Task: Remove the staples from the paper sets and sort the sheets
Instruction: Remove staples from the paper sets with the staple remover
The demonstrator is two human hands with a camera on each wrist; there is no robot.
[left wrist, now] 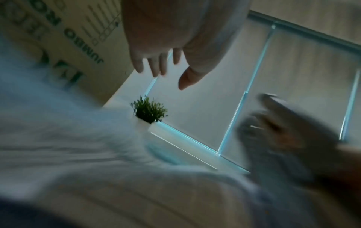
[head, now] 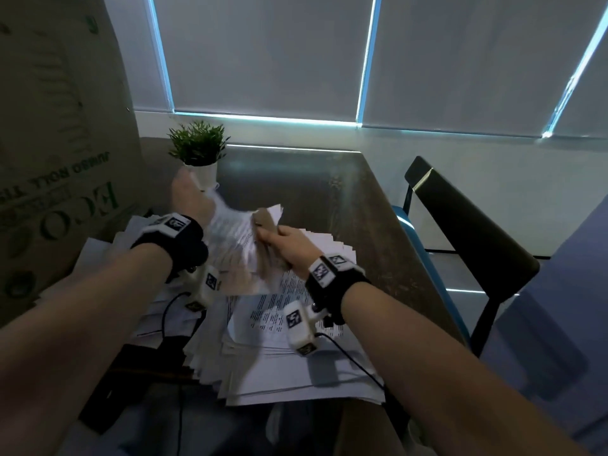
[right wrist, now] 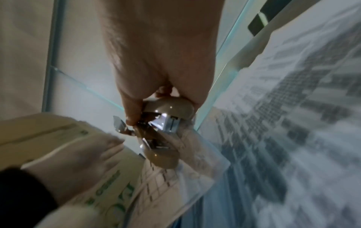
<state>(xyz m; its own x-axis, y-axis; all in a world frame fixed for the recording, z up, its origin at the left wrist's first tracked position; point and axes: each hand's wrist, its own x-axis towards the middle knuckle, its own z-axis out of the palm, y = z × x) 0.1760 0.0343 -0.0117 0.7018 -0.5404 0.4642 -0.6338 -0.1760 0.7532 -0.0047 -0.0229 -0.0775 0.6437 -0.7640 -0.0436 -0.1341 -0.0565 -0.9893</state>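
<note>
A stapled paper set (head: 237,248) is lifted above the piles and blurred by motion. My right hand (head: 279,240) grips a beige staple tool (head: 265,222) at the set's upper right corner. In the right wrist view the right hand (right wrist: 156,95) holds the tool (right wrist: 168,108), whose metal jaws sit over the paper corner (right wrist: 171,177). My left hand (head: 190,195) reaches out over the set's far left edge. In the left wrist view the left hand (left wrist: 168,72) has straight, spread fingers and holds nothing, with the blurred paper (left wrist: 58,131) below it.
Several piles of printed sheets (head: 296,366) cover the near part of the dark table (head: 329,192). A big cardboard box (head: 49,159) stands at the left, and a small potted plant (head: 199,149) just beyond my left hand. A black chair (head: 460,232) is at the right.
</note>
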